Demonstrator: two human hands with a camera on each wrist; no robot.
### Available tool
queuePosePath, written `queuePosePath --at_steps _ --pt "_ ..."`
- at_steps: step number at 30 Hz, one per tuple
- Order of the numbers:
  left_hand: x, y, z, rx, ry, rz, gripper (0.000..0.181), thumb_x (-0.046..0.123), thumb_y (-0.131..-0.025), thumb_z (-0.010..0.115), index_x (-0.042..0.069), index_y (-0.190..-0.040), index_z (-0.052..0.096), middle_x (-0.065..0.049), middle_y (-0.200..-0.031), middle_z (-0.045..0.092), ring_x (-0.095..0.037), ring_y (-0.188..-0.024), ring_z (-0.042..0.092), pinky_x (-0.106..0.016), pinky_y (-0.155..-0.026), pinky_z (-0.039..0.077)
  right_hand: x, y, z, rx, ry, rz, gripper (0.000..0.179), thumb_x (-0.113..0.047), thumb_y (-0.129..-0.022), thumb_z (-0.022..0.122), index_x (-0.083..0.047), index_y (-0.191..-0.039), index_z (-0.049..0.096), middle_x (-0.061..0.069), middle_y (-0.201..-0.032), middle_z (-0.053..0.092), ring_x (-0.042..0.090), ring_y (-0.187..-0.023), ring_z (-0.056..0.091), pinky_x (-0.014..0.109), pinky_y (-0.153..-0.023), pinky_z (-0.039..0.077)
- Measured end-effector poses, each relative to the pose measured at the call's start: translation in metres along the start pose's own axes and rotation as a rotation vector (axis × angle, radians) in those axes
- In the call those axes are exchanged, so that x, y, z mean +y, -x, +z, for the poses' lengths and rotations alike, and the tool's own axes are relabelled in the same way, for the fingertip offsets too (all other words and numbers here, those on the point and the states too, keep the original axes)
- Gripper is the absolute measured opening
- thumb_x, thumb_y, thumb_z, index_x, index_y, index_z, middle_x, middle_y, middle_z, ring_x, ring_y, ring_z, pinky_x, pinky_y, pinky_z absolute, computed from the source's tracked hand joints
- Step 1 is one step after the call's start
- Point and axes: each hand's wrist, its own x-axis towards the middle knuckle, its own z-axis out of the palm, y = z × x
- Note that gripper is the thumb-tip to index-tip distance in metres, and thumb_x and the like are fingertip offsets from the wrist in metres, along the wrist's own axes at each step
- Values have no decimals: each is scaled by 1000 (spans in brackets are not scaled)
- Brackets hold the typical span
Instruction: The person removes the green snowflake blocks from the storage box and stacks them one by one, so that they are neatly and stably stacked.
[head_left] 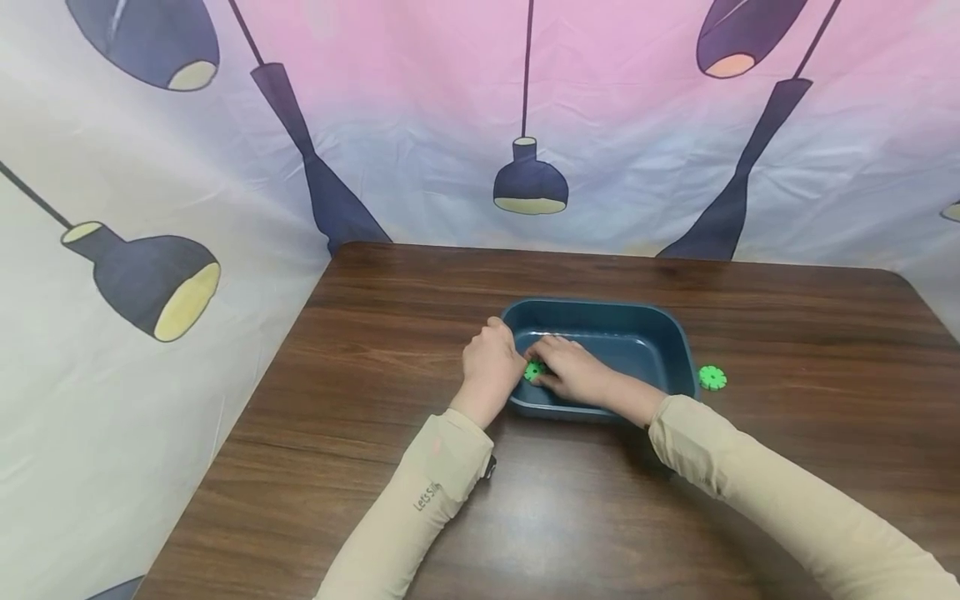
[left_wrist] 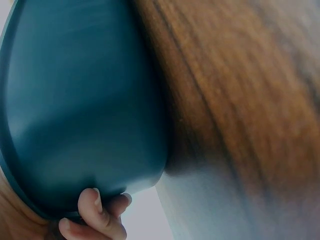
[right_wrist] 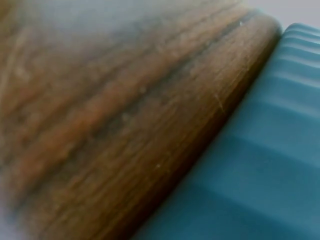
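A dark teal rectangular basin (head_left: 637,315) sits on the table. My left hand (head_left: 491,364) grips its left end; in the left wrist view the curled fingers (left_wrist: 92,207) lie against the outer wall (left_wrist: 85,100) near the rim. Inside the basin's left end, my right hand (head_left: 573,369) pinches a green notched disc (head_left: 533,372) between thumb and fingers, and the forearm crosses the near rim. Another green notched disc (head_left: 712,377) lies on the table just right of the basin. The right wrist view leaves out the right hand and shows a ridged blue-teal wall (right_wrist: 260,165).
The brown wood-grain table (head_left: 390,333) extends around the basin on all sides. Behind it and on the left hangs a cloth backdrop (head_left: 420,125) printed with lamps.
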Motion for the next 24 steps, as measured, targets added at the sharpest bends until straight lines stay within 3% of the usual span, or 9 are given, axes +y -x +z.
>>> queuePosePath --at_steps 7,12,19,24 --pt "1 1 0 10 -18 -9 26 20 -70 61 5 -82 44 -12 -67 59 -24 -61 61 -33 -47 45 4 12 -11 38 -59 -26 31 -15 -78 63 -9 -105 53 3 -101 52 15 -90 49 38 -80 38" --pt "-2 1 -1 15 -19 -10 27 18 -68 61 4 -83 45 -13 -67 59 -24 -60 61 -34 -48 45 5 26 -30 80 -70 -45 32 -15 -78 63 -9 -107 52 2 -104 51 14 -93 49 33 -80 41" --pt "-17 1 -8 33 -13 -32 26 15 -67 60 3 -84 45 -13 -68 59 -25 -59 60 -35 -48 45 9 50 -66 161 -49 -83 34 -12 -77 63 -7 -109 51 3 -108 49 15 -96 48 33 -79 41" --pt "-30 1 -14 29 -4 -55 25 15 -67 59 2 -83 44 -13 -66 57 -24 -57 59 -35 -48 44 24 69 -77 215 -37 -39 36 -8 -76 63 -7 -110 49 1 -106 47 13 -95 47 33 -76 42"
